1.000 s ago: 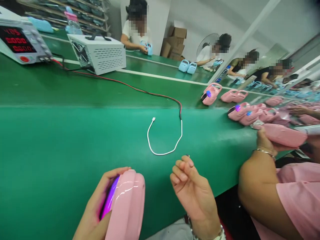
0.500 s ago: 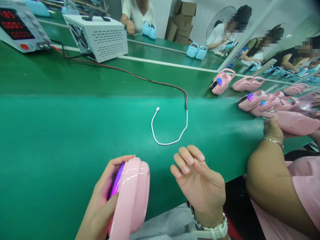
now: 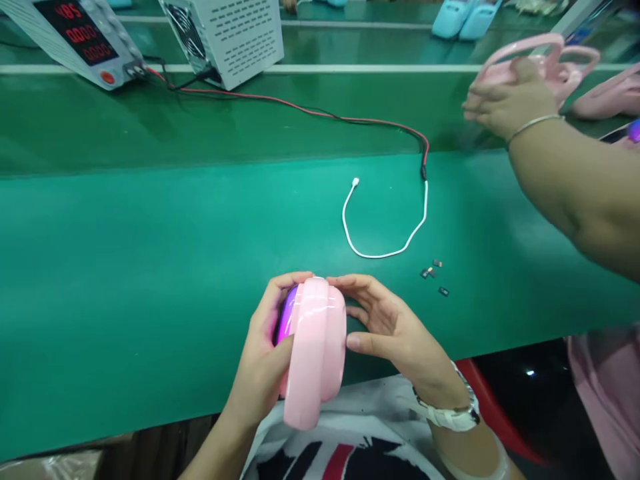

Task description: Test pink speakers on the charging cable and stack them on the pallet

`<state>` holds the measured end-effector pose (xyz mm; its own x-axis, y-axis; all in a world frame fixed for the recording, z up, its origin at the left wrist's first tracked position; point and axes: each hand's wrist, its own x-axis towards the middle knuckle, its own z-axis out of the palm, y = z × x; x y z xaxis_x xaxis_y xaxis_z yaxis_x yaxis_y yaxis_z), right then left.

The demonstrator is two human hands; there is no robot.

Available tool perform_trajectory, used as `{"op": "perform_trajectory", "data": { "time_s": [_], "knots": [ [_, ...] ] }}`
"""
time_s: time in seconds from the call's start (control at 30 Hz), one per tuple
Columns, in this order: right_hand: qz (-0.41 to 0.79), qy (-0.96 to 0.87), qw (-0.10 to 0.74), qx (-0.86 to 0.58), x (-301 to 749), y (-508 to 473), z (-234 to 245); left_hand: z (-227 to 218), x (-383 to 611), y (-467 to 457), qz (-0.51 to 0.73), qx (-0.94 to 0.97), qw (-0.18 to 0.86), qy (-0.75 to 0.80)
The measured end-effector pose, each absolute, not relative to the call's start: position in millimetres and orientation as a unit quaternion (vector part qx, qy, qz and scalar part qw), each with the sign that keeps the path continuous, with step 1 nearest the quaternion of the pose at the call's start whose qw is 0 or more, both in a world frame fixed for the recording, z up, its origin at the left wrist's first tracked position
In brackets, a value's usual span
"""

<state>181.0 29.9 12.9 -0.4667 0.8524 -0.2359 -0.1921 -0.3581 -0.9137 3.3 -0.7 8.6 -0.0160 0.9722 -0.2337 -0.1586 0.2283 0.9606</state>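
Low in the middle of the view is a pink handled device, shaped like a portable speaker, held above the front edge of the green table. Its handle faces me, and purple light glows on its left side. My left hand is closed around that side, thumb by the handle. At the right side, my right hand has its fingertips on the device's upper edge and its thumb against the side. A white cable lies in a loop beyond my hands, its plug free.
Several small black memory cards lie right of the cable. A co-worker's hand reaches in from the right, gripping another pink device. A power supply and a vented metal box stand at the back left, with red-black wires.
My right hand has moved from free air to the pink device. My view has tilted down, showing the black cards. The co-worker's arm has reached further across the table.
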Motion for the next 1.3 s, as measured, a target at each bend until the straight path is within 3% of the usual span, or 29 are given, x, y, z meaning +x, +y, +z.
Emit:
{"op": "perform_trajectory", "data": {
  "time_s": [0.87, 1.0, 1.1, 1.3],
  "knots": [
    [0.745, -0.457, 0.320, -0.365, 184, 37, 18, 10, 6, -4, 0.498, 0.384, 0.558, 0.542],
    [0.675, -0.478, 0.359, -0.432, 186, 23, 25, 12, 7, -6, 0.496, 0.386, 0.558, 0.542],
    [0.603, -0.535, 0.337, -0.486, 185, 13, 33, 14, 10, -12, 0.512, 0.395, 0.524, 0.555],
    [0.591, -0.543, 0.311, -0.510, 186, 6, 40, 15, 18, -29, 0.524, 0.455, 0.434, 0.575]
  ]
}}
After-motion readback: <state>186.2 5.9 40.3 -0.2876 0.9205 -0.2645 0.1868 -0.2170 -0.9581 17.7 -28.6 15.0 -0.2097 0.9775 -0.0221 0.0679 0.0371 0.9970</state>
